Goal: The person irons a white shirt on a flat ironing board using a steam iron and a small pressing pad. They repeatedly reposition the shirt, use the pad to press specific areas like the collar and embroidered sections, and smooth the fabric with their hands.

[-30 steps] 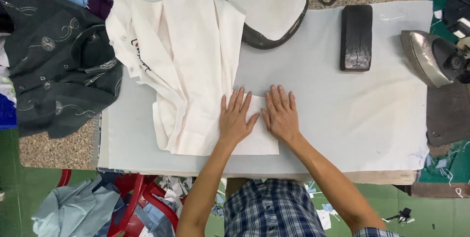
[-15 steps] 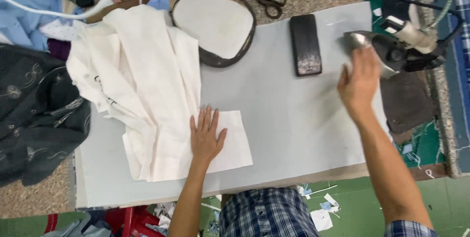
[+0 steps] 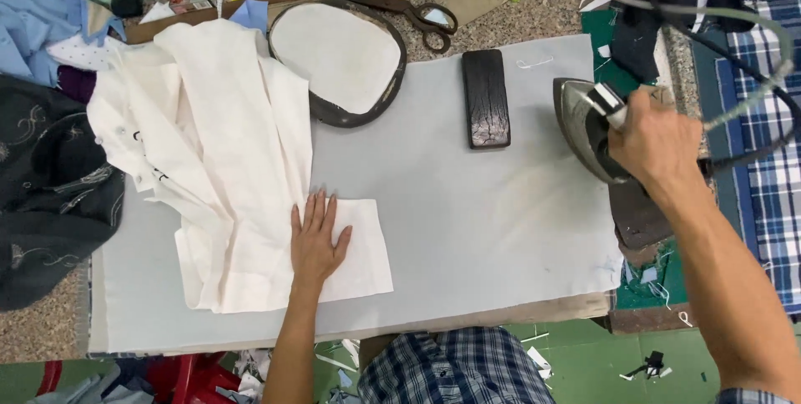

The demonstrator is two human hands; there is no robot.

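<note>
Grey ironing pad [image 3: 467,229] covers most of the bench, speckled stone top showing at the edges. White shirt [image 3: 225,170] lies bunched on the pad's left half, one flat folded section running out to the right near the front edge. Dark embroidered garment [image 3: 50,195] heaped off the pad at far left, touching the shirt's upper edge. Oval pressing cushion [image 3: 338,58], white face with dark rim, sits at the back of the pad just beside the shirt. Iron [image 3: 588,124] at the pad's right edge, soleplate tipped up facing left, hose looping off above it. Dark rectangular block [image 3: 486,97] upright-lengthwise between cushion and iron, apart from both. Scissors [image 3: 400,7] on the stone behind the cushion. My left hand [image 3: 315,241] is flat on the shirt's folded section, fingers spread slightly, palm down, gripping nothing. My right hand [image 3: 655,141] is wrapped closed around the iron's handle, fingers curled tight.
</note>
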